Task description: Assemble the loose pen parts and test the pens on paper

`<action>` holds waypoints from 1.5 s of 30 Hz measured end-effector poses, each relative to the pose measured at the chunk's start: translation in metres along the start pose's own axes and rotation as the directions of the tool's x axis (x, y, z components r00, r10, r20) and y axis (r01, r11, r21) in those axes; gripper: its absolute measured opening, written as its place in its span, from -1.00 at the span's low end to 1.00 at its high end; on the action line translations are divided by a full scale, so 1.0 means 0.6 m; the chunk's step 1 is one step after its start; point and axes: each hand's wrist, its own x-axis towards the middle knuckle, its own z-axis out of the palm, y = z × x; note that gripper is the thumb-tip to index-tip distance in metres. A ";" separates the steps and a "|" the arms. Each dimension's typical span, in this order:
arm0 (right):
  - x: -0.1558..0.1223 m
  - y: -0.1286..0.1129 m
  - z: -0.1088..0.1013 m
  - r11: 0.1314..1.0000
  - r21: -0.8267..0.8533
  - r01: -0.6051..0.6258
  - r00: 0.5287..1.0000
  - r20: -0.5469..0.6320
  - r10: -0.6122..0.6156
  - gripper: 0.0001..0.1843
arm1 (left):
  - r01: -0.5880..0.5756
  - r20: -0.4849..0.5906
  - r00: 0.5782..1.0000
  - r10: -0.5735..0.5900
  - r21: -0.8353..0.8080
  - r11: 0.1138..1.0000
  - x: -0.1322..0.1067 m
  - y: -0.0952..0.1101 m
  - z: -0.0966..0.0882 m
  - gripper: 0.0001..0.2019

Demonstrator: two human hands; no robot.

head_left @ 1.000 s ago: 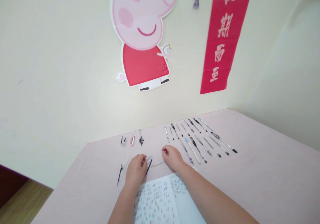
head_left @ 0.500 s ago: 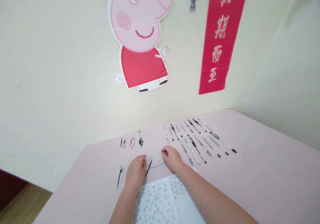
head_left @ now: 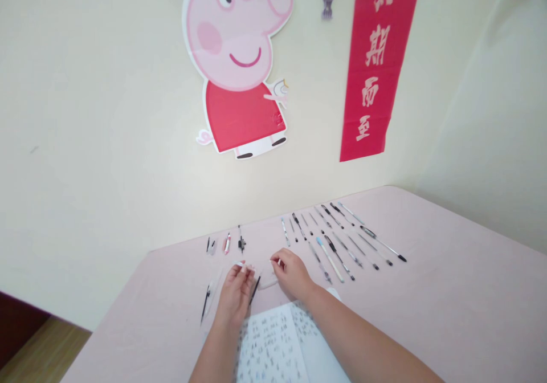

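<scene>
My left hand (head_left: 236, 293), palm turned partly up, pinches a small clear plastic piece (head_left: 241, 264) whose exact kind does not show. A dark, thin pen or refill (head_left: 255, 289) lies slantwise just to the right of that hand. My right hand (head_left: 291, 272) is closed, thumb and forefinger pinched around something tiny and pale at the tips. On the table between the hands is a whitish, translucent thing (head_left: 268, 281), partly hidden by my right hand. Left of my left hand lies a black refill (head_left: 205, 303) next to a clear tube.
Several pens and refills (head_left: 335, 255) lie in two rows at the right. Small pen parts (head_left: 227, 243) lie at the back left. A sheet with handwriting (head_left: 273, 343) lies under my forearms on the pink table (head_left: 427, 303). A wall rises behind it.
My left hand has turned palm up and lifted the clear piece a little, away from the dark refill. The right hand has shifted slightly left.
</scene>
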 end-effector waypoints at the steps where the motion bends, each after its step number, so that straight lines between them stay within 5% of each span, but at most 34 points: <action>1: -0.001 -0.004 0.000 1.000 0.002 0.024 1.000 0.008 -0.024 -0.87 | 0.010 -0.013 1.000 -0.010 -0.029 1.000 0.000 0.001 0.000 -0.86; 12: -0.010 -0.037 -0.004 0.984 0.009 0.179 0.981 0.080 -0.179 -0.89 | 0.041 0.085 0.996 -0.038 -0.030 0.999 0.000 -0.007 -0.009 -0.89; 36: -0.009 -0.043 -0.006 0.990 0.087 0.107 0.990 0.081 -0.114 -0.85 | 0.137 0.216 0.967 -0.134 0.000 0.991 -0.010 -0.004 -0.005 -0.93; 40: -0.010 -0.042 -0.006 0.991 0.055 0.120 0.988 0.091 -0.124 -0.84 | 0.133 0.189 0.975 -0.116 -0.078 0.988 -0.008 0.000 -0.007 -0.92; 45: -0.012 -0.037 0.000 0.988 -0.034 0.147 0.981 0.129 -0.142 -0.94 | 0.065 0.007 0.998 -0.066 -0.248 0.967 0.004 0.014 -0.013 -0.80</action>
